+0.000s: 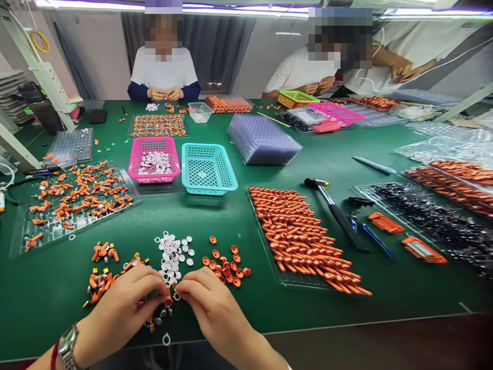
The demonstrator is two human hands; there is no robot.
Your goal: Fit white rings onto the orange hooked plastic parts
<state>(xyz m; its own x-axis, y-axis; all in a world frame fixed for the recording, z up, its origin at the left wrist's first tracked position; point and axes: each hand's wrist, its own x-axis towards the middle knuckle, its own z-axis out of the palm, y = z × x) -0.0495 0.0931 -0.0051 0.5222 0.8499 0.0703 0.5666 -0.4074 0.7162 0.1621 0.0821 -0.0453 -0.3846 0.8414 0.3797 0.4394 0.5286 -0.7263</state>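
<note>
My left hand (125,300) pinches an orange earbud housing (168,296) upright between thumb and fingertips, near the table's front edge. Close on its right, my right hand (221,311) has thumb and forefinger pressed together beside a small white ring piece (176,296); what lies between these fingertips is hidden. Just beyond both hands spreads a pile of white round pieces (171,257). Orange round caps (228,266) lie past my right hand. Orange earbud parts with yellow bits (100,283) lie left of my left hand. A loose white ring (166,339) rests at the front edge.
A tray of orange earbud parts (77,198) lies left. A pink basket (154,178) and a turquoise basket (210,190) stand ahead, with stacked clear trays (264,139) behind. Orange stems (300,236) fill a tray at right, near a hammer (339,218). Several people work opposite.
</note>
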